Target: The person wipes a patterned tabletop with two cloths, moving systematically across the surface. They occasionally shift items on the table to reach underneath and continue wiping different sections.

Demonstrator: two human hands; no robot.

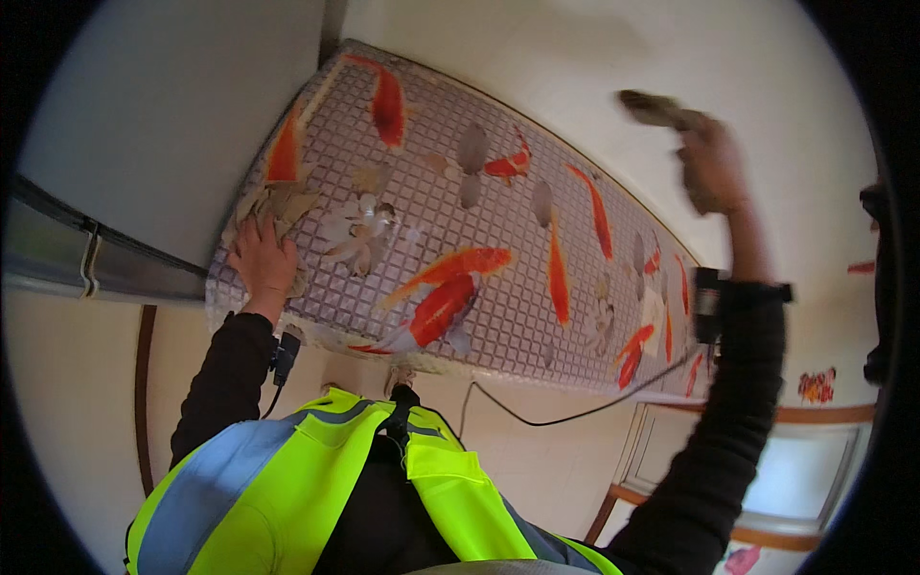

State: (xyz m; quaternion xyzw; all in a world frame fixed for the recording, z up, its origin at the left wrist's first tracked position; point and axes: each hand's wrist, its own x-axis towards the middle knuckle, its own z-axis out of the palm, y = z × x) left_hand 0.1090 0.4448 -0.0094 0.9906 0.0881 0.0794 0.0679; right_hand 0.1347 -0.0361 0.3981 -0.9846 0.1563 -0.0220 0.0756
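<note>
Before me is a table [496, 230] under a shiny cover printed with orange koi, pale flowers and a grid. Near its left end, my left hand [262, 251] lies palm down on a crumpled grey-beige cloth [287, 205] and presses it to the cover. My right hand [711, 165] is raised at the upper right, in front of a white wall, and grips a grey-brown rag [650, 108] that sticks out from both sides of the fist. Motion blurs this hand and the rag, so the fingers are not clear.
A pale grey panel [165, 122] rises beside the table's left end. The white wall [575, 50] runs along the far edge. A black cable [546, 422] loops past the near edge towards my right wrist. Wood-framed glass [798, 474] stands at lower right.
</note>
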